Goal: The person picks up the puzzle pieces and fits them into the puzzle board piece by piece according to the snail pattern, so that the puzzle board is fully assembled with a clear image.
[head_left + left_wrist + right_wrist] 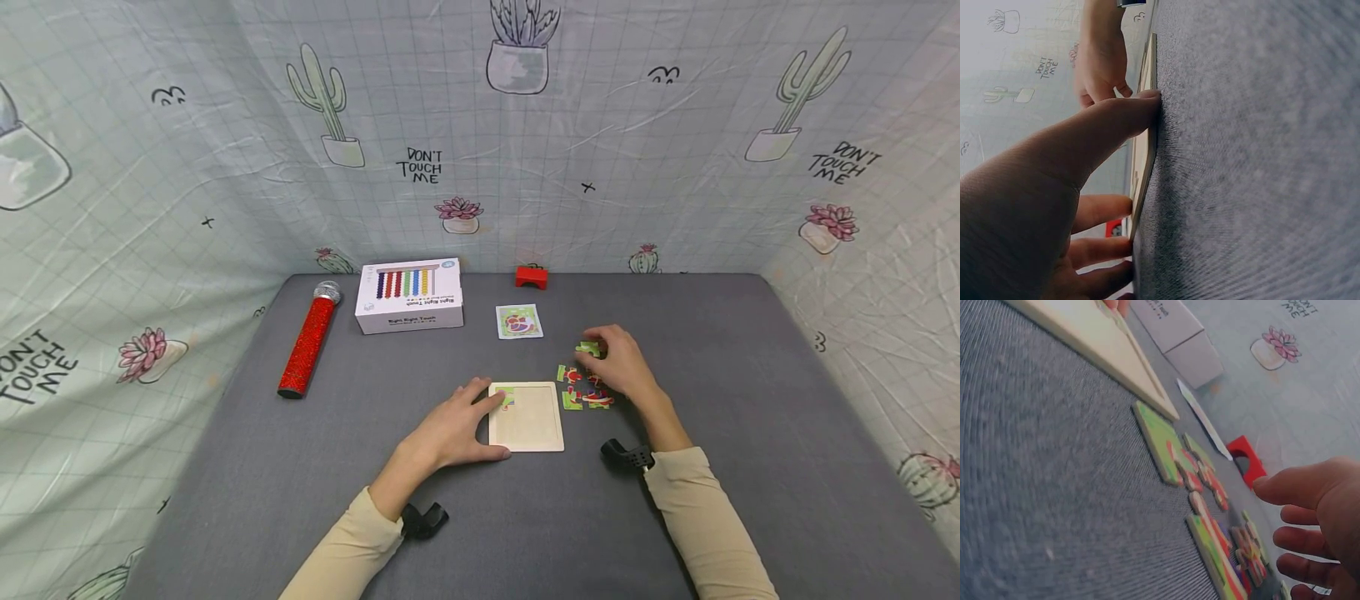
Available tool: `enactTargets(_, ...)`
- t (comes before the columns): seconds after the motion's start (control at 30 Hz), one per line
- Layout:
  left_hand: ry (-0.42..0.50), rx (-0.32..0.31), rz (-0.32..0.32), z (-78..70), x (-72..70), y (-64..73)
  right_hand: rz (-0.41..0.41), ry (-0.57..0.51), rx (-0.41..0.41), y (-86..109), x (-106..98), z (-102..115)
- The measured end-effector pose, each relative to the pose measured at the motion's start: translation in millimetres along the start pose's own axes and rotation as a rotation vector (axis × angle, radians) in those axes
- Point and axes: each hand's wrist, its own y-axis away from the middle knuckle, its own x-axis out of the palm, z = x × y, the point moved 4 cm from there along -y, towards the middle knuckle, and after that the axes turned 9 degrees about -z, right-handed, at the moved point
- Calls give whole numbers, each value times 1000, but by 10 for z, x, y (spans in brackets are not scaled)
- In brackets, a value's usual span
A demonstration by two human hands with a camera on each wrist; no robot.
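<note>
A square wooden puzzle tray (528, 427) lies in front of me, with one green jigsaw piece (508, 398) in its far left corner. My left hand (453, 427) is spread over the tray's left side, its index fingertip on that piece. In the left wrist view its thumb (1144, 106) touches the tray's near edge and the other fingers rest along the left edge. My right hand (621, 360) hovers over loose puzzle pieces (572, 400) right of the tray. A green piece (588, 347) shows beside its fingertips. The right wrist view shows its fingers apart, nothing between them.
A small picture card (519, 322) lies beyond the tray, and a red block (531, 277) stands at the table's far edge. To the left are a white box (409, 297) and a red glittery microphone (309, 346). A printed curtain (525, 183) hangs behind the table.
</note>
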Motion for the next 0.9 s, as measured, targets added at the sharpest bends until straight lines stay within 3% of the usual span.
enactTargets(0.4, -7, 0, -1, 6, 2, -7, -41, 99, -7, -30, 28, -127)
enactTargets(0.9, 4, -24, 22, 9, 7, -6, 9, 115, 38, 7, 21, -131)
